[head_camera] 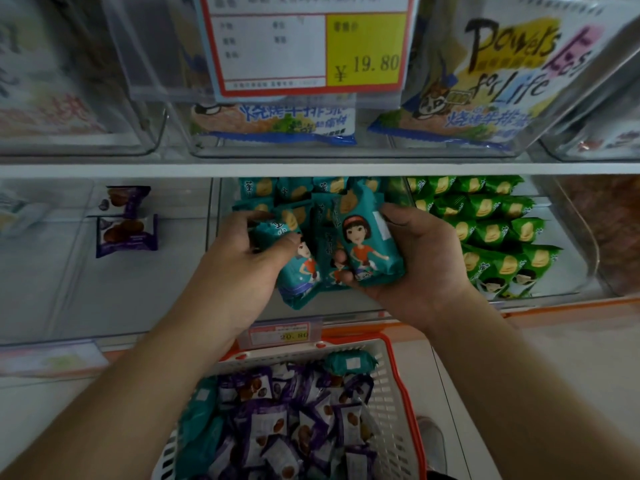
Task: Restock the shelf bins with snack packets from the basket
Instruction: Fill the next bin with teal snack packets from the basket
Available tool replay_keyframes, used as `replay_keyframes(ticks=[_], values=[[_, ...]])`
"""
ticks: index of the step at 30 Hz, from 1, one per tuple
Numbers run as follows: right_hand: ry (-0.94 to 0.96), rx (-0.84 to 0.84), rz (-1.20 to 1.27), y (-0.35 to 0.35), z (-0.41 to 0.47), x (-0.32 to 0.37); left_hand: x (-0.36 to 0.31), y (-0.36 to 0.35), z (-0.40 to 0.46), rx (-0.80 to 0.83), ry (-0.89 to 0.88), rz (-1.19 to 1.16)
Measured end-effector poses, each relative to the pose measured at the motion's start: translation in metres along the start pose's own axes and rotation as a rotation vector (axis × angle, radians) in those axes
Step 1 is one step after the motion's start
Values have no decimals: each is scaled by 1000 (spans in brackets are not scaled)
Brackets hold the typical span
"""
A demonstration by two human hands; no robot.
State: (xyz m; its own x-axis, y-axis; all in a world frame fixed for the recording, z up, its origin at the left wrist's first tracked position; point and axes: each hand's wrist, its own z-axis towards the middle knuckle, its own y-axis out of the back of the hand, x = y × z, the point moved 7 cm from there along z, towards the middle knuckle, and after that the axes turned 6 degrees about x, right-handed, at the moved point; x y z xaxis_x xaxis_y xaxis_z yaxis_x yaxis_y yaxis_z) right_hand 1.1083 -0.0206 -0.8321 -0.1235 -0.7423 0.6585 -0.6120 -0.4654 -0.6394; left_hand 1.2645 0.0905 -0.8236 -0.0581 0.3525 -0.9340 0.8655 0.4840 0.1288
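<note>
Purple wrappers sit furthest to the left of my left hand: two purple packets [126, 221] lie in a clear bin [52, 258] on the lower shelf, well apart from anything I hold. My left hand [242, 268] is curled, thumb and fingers pinching a teal packet [298, 271] at its top end, so the packet hangs down toward the front edge of the middle bin. Just behind my fingers, more teal packets [298, 192] are piled in that bin. Close beside the left hand, my right hand [415, 268] cups upward, fingers wrapped round another teal packet [367, 247] with a cartoon girl on its face; a further teal packet is wedged between the two hands, and I cannot tell which hand bears it. To the right of my right hand, green packets [495, 233] fill the next bin in stacked rows. Above both hands hangs a price tag [311, 46] with a yellow patch, in front of large white bags on the upper shelf. Below my wrists stands the basket [391, 382], white with an orange rim, holding many purple packets and a few teal ones.
</note>
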Motion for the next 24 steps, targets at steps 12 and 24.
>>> replay_keyframes(ticks=[12, 24], values=[[219, -281, -824, -7, -1, 15, -22, -16, -12, -52, -286, 701], [315, -287, -1513, -31, 14, -5, -36, -15, 1, -122, -341, 1476]])
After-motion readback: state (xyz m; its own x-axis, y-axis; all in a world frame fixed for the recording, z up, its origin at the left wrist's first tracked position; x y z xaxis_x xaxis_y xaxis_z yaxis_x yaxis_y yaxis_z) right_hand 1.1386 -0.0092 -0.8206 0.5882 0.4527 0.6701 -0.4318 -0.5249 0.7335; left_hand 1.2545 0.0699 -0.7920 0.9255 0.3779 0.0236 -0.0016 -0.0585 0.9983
